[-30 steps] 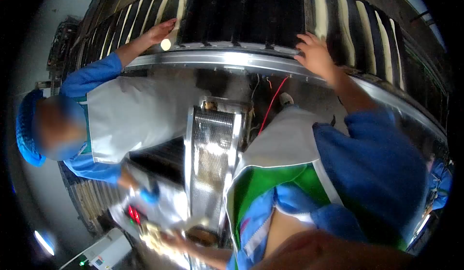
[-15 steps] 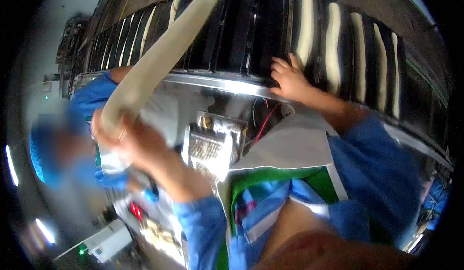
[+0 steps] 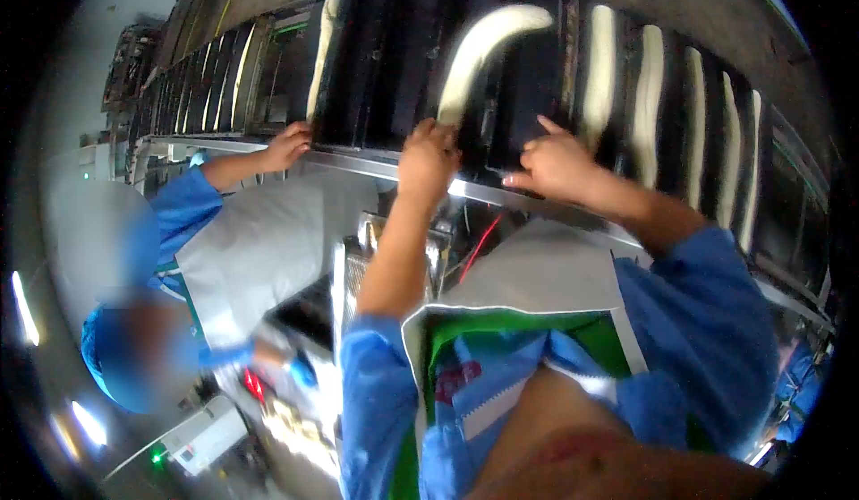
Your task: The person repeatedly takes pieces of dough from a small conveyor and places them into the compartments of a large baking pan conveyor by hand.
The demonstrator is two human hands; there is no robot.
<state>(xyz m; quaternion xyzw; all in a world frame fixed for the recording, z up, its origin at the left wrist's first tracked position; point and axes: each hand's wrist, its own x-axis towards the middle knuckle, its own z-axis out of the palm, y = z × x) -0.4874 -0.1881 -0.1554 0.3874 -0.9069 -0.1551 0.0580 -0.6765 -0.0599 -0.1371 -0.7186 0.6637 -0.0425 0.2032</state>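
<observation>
Here was the long dough strip (image 3: 474, 61), bent over the dark trays (image 3: 530, 88) at upper centre, its near end in the left hand's (image 3: 428, 160) curled fingers, which hid that end. It looked soft, limp and easily dented, best cradled lightly along its length. The right hand (image 3: 562, 167), loosely spread and seemingly unladen, was by the neighbouring strip (image 3: 599, 66), any contact unclear.
</observation>
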